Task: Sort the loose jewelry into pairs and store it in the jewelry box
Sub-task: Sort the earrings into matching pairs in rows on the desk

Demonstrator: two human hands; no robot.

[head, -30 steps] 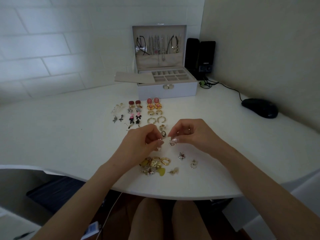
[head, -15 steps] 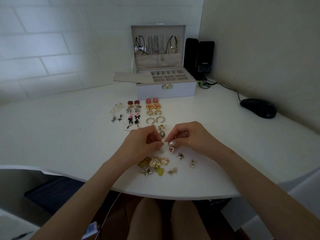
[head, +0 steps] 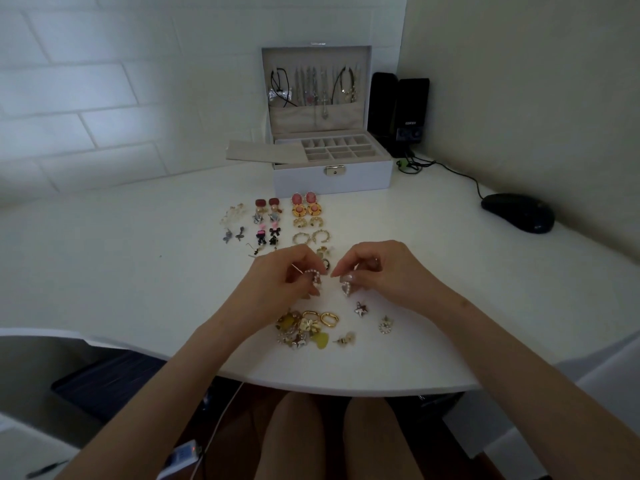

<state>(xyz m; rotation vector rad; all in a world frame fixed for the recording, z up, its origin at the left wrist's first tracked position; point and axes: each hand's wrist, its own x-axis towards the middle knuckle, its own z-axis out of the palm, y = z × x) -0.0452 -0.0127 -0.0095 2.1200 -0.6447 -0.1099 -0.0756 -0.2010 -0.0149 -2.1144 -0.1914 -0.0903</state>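
My left hand [head: 282,280] pinches a pearl heart earring [head: 314,276] just above the white table. My right hand [head: 375,271] pinches its match, a second pearl heart earring [head: 346,288], a short way to the right. Below them lies a loose pile of jewelry [head: 303,328] with gold hoops [head: 329,319], a silver star [head: 361,309] and a round crystal piece [head: 384,325]. Sorted pairs [head: 287,220] lie in rows beyond my hands. The open white jewelry box [head: 332,176] stands at the back, its compartments showing.
A black mouse [head: 517,212] with its cable lies at the right. Black speakers [head: 398,112] stand beside the box. The box's tray lid [head: 266,152] juts out to its left. The table's curved front edge [head: 346,389] runs just below the pile.
Both hands have dropped slightly toward the table and drawn a little apart, each still pinching its heart earring.
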